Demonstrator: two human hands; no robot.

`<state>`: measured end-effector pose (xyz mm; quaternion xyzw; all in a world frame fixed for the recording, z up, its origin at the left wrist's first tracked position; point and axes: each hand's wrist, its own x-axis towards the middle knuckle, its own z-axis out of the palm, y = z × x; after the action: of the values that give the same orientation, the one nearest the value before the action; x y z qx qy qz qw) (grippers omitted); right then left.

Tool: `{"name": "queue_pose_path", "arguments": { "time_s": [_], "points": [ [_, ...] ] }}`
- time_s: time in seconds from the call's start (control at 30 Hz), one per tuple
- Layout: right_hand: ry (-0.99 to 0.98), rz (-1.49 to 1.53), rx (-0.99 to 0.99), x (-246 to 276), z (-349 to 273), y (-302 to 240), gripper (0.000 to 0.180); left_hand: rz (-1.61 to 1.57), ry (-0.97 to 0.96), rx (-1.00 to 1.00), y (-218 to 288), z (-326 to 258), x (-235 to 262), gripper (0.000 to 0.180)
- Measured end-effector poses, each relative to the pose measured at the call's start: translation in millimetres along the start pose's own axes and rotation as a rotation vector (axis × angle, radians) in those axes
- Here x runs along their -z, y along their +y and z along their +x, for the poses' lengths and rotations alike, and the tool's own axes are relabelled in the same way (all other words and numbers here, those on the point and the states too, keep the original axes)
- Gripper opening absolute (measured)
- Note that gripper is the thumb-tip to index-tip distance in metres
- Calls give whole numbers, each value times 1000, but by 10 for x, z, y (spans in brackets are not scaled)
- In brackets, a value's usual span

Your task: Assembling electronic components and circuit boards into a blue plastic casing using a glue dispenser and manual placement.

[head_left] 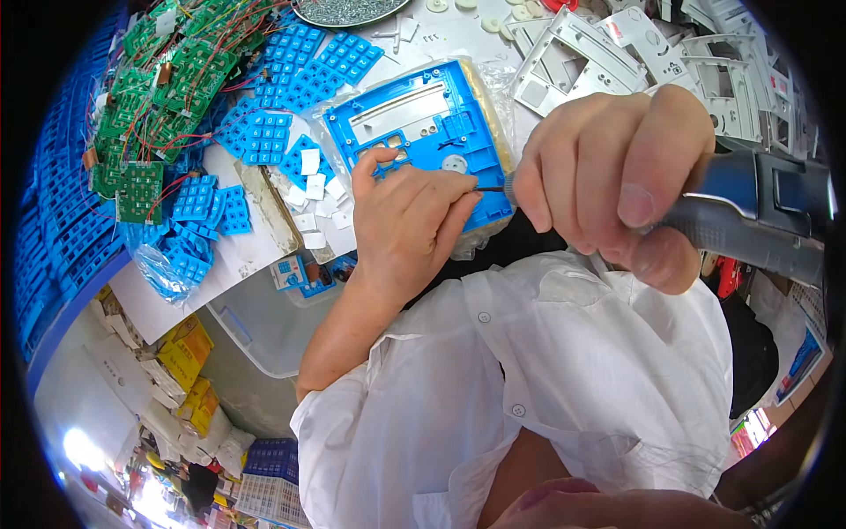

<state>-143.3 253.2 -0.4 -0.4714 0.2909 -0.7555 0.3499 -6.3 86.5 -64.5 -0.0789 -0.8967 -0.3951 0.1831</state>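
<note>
My right hand (621, 176) is wrapped round a grey electric screwdriver (740, 207), held level, its thin bit (493, 188) pointing left. At the bit's tip, the thumb and forefinger of my left hand (410, 216) are pinched together; whatever sits between them is too small to make out. Both hands are over a blue plastic housing (480, 145), which lies with its ribbed inside up. It has a long rectangular window, several small openings and a round white part (454, 164). Under the housing is a padded block in clear plastic wrap (504, 115).
Green circuit boards (189, 79) with red wires and blue keypads (267, 137) are heaped at the left. White square pieces (315, 187) lie beside them. A metal tray of screws (348, 9) stands at the back. White plastic frames (582, 57) pile up at the right.
</note>
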Motion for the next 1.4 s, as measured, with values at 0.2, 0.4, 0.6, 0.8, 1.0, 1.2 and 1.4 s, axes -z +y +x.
{"name": "queue_pose_path", "arguments": {
  "time_s": [0.2,0.4,0.6,0.8,1.0,1.2,1.4],
  "points": [
    [5,-17,-11,-31,37,36,28,-21,30,-48,-48,12,-21,17],
    [80,-106,-33,28,7,-29,28,134,-33,30,-11,-49,28,37],
    [149,-204,-43,89,-1,-96,29,364,-289,-47,-29,-218,59,59],
    [141,-202,-39,71,24,-44,30,431,-339,-51,-22,-182,52,62],
    [134,-210,-61,94,33,-19,31,477,-343,-110,-49,-166,107,59],
    [132,-227,-86,96,72,49,31,539,-315,-123,7,-217,27,57],
    [167,-244,-91,76,47,79,32,546,-282,-119,30,-219,-50,52]
  ]
}}
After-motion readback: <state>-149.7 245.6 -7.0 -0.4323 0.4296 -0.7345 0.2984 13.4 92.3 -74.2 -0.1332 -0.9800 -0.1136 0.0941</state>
